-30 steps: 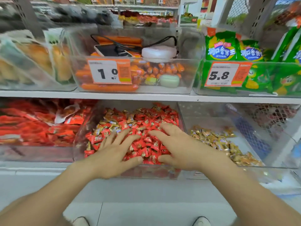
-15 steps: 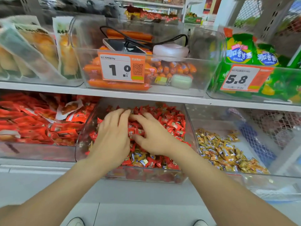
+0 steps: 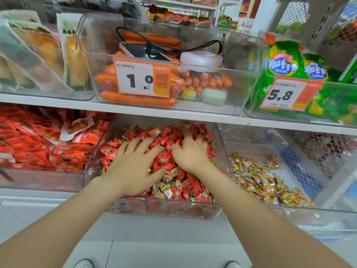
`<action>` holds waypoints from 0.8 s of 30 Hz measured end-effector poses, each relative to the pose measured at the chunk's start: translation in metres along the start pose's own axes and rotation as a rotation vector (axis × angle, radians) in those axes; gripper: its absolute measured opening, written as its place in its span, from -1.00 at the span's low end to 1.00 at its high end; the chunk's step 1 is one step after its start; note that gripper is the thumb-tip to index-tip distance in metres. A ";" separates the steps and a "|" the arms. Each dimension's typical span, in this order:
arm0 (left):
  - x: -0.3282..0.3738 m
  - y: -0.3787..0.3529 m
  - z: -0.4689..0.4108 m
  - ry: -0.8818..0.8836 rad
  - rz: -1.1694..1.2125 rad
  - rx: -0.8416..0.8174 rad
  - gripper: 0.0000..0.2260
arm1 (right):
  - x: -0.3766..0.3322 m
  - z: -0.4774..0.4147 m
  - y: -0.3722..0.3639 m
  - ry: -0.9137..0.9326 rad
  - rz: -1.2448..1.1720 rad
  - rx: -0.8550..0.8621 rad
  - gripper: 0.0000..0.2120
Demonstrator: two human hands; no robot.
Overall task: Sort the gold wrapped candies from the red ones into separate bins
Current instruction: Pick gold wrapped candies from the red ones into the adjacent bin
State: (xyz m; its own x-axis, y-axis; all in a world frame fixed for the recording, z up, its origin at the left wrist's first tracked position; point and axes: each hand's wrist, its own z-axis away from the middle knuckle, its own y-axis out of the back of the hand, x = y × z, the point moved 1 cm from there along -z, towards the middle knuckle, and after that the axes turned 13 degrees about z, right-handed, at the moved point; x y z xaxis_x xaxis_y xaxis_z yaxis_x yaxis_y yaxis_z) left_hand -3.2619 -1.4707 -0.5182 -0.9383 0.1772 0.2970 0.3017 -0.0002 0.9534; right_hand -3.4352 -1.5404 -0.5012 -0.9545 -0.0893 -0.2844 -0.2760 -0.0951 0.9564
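A: So where are the hands?
B: Both in the middle bin [image 3: 164,209]. The left hand [image 3: 135,167] lies flat on the red candies [image 3: 164,157], fingers spread and straight, gripping nothing.
A: And the right hand [image 3: 191,153]?
B: Fingers bent, tips dug into the pile further back; whether they pinch a candy, I can't tell.
A: The gold candies [image 3: 266,182]?
B: Most lie heaped in the right bin [image 3: 309,213], just beside; a few sit mixed among the red ones near the middle bin's front wall
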 end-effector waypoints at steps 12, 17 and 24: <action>0.041 0.026 0.013 -0.308 0.285 0.527 -0.60 | -0.013 0.013 0.032 0.310 -0.534 -0.106 -0.55; 0.043 0.005 0.009 -0.498 0.184 0.142 -0.62 | 0.035 0.021 0.057 0.402 -0.169 0.056 -0.56; 0.005 0.001 -0.005 -0.266 -0.101 0.020 -0.47 | 0.067 0.051 0.058 0.571 0.356 -0.184 -0.29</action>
State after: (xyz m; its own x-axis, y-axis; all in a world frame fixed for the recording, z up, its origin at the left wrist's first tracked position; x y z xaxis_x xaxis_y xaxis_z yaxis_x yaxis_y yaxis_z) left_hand -3.2672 -1.4751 -0.5150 -0.8872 0.4274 0.1739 0.2149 0.0493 0.9754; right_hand -3.5213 -1.5016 -0.4615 -0.7611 -0.6486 0.0063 0.1145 -0.1248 0.9855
